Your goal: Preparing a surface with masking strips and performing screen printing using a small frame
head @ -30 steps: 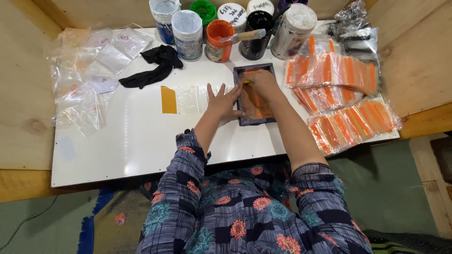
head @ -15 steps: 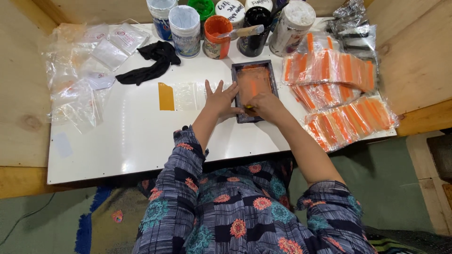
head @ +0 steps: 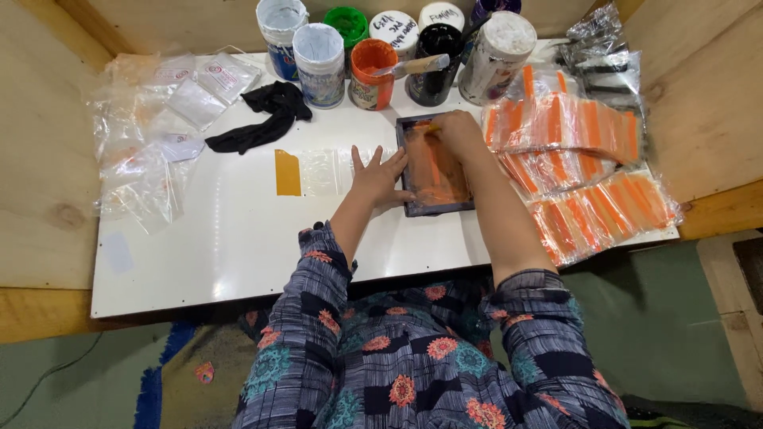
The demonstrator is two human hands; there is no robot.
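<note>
A small dark-framed printing screen [head: 420, 208] smeared with orange ink lies on the white table [head: 238, 246]. My left hand [head: 380, 176] rests flat with spread fingers against the frame's left edge. My right hand [head: 455, 132] is closed at the far end of the frame, fingers curled on a small tool that is mostly hidden. A clear plastic pouch with an orange printed band [head: 288, 172] lies just left of my left hand.
Paint jars stand at the back, among them an orange jar [head: 372, 73] with a brush in it. Stacks of orange-printed pouches [head: 588, 171] fill the right side. Blank clear pouches [head: 151, 135] and a black cloth [head: 266, 117] lie at the left. Wooden walls enclose the table.
My right hand has moved from the near part of the frame up to its far end. My left hand has stayed on the frame's left edge.
</note>
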